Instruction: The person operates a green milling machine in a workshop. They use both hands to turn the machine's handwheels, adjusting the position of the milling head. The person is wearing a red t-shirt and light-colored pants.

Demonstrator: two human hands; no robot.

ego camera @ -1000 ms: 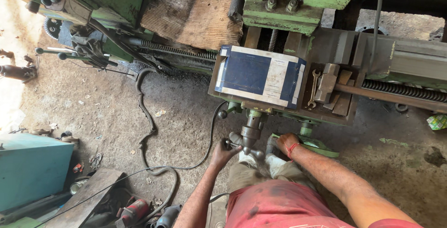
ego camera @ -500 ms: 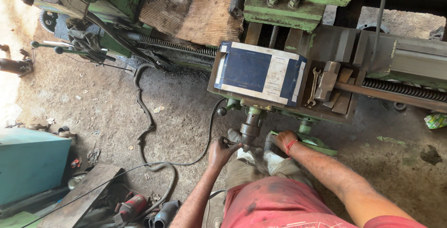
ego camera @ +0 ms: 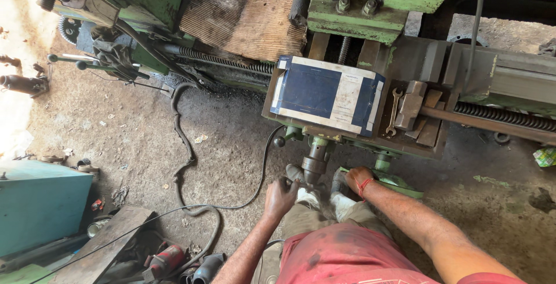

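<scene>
Since half a second ago: left hand (ego camera: 280, 196) slightly lower on the crank handle, view shifted a little, otherwise same stance.

Left hand closed around a dark handle knob (ego camera: 294, 173) sticking out from the cross-slide crank (ego camera: 315, 165), at the front edge of the lathe carriage (ego camera: 405, 64). Fingers wrapped, grip looks firm. Right hand (ego camera: 357, 178) resting on a green lever (ego camera: 387, 181) just right of the crank, red thread on the wrist; fingers curled down over it, cannot tell whether actually clamped or only laid on top.

Crank hub is a grimy steel cylinder hanging below the carriage apron, between both hands. Small black ball knob (ego camera: 280, 141) near the apron's left corner.

On top of the carriage: blue and white flat box (ego camera: 328, 94), covering most of the left half. Open-ended spanner (ego camera: 395, 110) lying just right of the box, beside a steel block (ego camera: 410, 105) at the right edge. Lead screw (ego camera: 504, 117) running off right; another threaded section (ego camera: 220, 61) off left.

Wooden board (ego camera: 249, 14) lying across the bed behind. Black cable (ego camera: 185, 145) snaking over the dirt floor (ego camera: 116, 133). Teal cabinet (ego camera: 40, 208) at lower left. Red shorts (ego camera: 347, 258) at bottom.
</scene>
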